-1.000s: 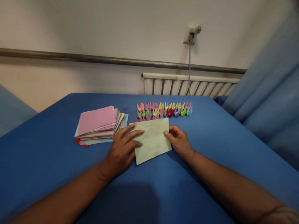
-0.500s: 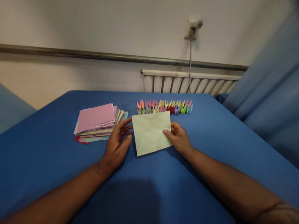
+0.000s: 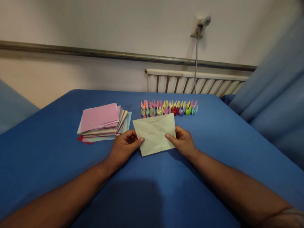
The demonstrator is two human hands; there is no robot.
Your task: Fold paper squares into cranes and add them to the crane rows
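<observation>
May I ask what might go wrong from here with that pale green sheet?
The pale green sheet looks creased; pinched at both edges by the left hand and right hand, it may fold crooked. Its far edge lies near the row of folded paper pieces, so a push might topple them.

Single view, worn on the head. Looks forward and down over both forearms onto the blue table (image 3: 213, 142), from close at its near side. Faces straight toward the pale wall (image 3: 95, 22) with the metal rail (image 3: 71, 50) across it. Keeps the left hand (image 3: 122, 148) and right hand (image 3: 184, 144) near the middle, within arm's reach. Catches blue cloth (image 3: 273, 79) at the right edge.
</observation>
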